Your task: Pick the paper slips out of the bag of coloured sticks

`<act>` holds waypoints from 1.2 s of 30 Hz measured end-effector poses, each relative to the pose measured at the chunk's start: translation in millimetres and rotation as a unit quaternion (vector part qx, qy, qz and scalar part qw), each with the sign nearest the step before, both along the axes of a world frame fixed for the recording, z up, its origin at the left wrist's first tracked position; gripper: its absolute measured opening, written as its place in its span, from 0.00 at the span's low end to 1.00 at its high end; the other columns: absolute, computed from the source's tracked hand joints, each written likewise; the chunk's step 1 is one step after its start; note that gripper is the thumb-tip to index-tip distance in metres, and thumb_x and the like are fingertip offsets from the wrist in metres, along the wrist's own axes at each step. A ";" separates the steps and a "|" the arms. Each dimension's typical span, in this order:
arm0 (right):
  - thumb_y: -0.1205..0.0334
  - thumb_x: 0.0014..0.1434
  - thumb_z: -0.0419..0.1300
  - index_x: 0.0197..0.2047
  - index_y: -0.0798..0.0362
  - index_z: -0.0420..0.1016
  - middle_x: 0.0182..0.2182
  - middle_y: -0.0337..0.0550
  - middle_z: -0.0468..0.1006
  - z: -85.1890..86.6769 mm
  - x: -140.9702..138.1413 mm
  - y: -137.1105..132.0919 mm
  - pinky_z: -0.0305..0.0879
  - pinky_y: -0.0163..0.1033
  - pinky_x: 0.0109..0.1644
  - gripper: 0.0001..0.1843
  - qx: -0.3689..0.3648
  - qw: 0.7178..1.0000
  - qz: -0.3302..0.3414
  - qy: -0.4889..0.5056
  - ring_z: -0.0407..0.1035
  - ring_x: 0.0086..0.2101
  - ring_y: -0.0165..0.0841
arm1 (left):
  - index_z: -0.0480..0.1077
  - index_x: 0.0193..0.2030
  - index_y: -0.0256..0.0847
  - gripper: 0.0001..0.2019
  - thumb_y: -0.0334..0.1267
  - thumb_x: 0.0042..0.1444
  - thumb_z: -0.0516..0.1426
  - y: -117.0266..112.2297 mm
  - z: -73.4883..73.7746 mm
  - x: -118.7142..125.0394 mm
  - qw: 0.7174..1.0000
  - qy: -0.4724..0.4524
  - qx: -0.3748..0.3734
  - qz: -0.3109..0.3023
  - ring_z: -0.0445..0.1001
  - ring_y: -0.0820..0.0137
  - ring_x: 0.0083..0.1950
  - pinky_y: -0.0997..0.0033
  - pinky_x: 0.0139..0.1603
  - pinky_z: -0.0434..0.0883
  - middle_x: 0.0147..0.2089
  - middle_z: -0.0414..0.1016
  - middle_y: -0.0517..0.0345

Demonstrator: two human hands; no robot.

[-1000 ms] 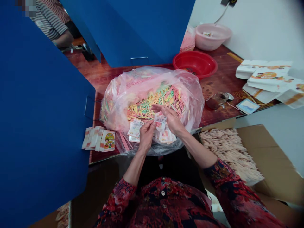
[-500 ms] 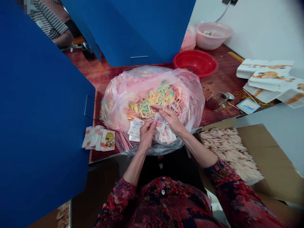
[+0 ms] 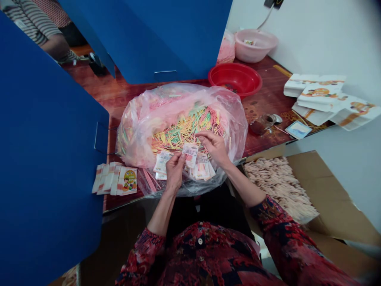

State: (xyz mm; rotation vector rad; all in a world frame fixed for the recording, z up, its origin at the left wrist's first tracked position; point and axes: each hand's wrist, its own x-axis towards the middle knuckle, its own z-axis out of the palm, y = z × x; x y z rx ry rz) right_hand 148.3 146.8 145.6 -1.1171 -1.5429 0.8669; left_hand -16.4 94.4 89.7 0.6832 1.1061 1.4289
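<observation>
Well, the left hand [image 3: 175, 171] is pinching a printed paper sleeve [image 3: 190, 155] in a narrow grip, apparently holding it up where both hands can reach it. The right hand [image 3: 214, 147] is curling just above the multicoloured sticks [image 3: 184, 133], its grip narrow, though I cannot tell whether it is holding anything. The sticks are heaped inside a clear plastic bag [image 3: 232, 119], whose rolled edge seems to be keeping them gathered. More sleeves [image 3: 202, 169] are lying on the bag within easy reach, and a row of packets [image 3: 114, 179] is sitting on the tabletop [image 3: 268, 103] beside it.
</observation>
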 end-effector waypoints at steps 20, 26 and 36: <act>0.64 0.61 0.55 0.35 0.54 0.78 0.37 0.53 0.81 -36.0 65.2 35.0 0.70 0.48 0.51 0.10 -0.111 0.907 -0.201 -0.354 0.74 0.43 0.43 | 0.83 0.40 0.41 0.20 0.53 0.46 0.72 0.3 3.0 -2.3 1.000 0.008 -0.004 0.017 0.75 0.74 0.35 0.74 0.40 0.71 0.38 0.83 0.58; 0.51 0.57 0.66 0.33 0.51 0.76 0.28 0.38 0.77 4.5 39.9 23.8 0.72 0.39 0.34 0.11 -0.021 0.989 -0.141 0.027 0.71 0.28 0.31 | 0.83 0.39 0.41 0.18 0.52 0.47 0.72 -1.1 8.5 2.0 1.000 0.022 0.007 0.008 0.76 0.73 0.37 0.73 0.42 0.72 0.38 0.83 0.57; 0.56 0.60 0.67 0.39 0.48 0.77 0.30 0.36 0.79 44.0 -22.9 -12.3 0.73 0.39 0.38 0.06 0.034 0.998 -0.052 0.019 0.73 0.31 0.30 | 0.83 0.41 0.41 0.16 0.49 0.49 0.71 -4.7 13.5 4.1 1.000 0.017 0.020 -0.010 0.75 0.73 0.36 0.72 0.44 0.72 0.38 0.83 0.58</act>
